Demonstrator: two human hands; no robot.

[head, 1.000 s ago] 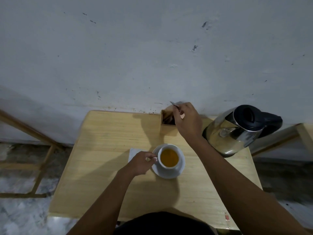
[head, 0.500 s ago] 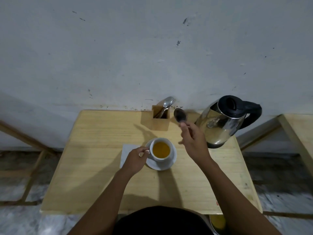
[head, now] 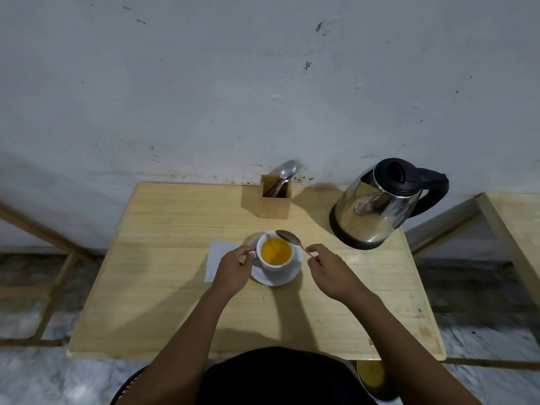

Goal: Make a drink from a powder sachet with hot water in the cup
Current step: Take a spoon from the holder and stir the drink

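A white cup (head: 275, 266) full of orange liquid stands on a white saucer (head: 277, 278) in the middle of the wooden table (head: 163, 287). My left hand (head: 233, 268) pinches the cup's handle on its left side. My right hand (head: 330, 271) holds a metal spoon (head: 289, 237) by the end of its handle, with the bowl hovering just above the cup's far right rim. A steel kettle (head: 377, 209) with a black lid and handle sits at the back right.
A wooden cutlery holder (head: 276, 200) with a spoon and fork stands at the back edge by the wall. A white paper (head: 217, 258) lies left of the saucer. A second table (head: 517, 226) is at the far right, and a round container (head: 374, 378) sits on the floor below.
My right hand took a spoon from the cutlery holder and brought it down and toward me, over the cup. My left hand stayed on the cup handle.
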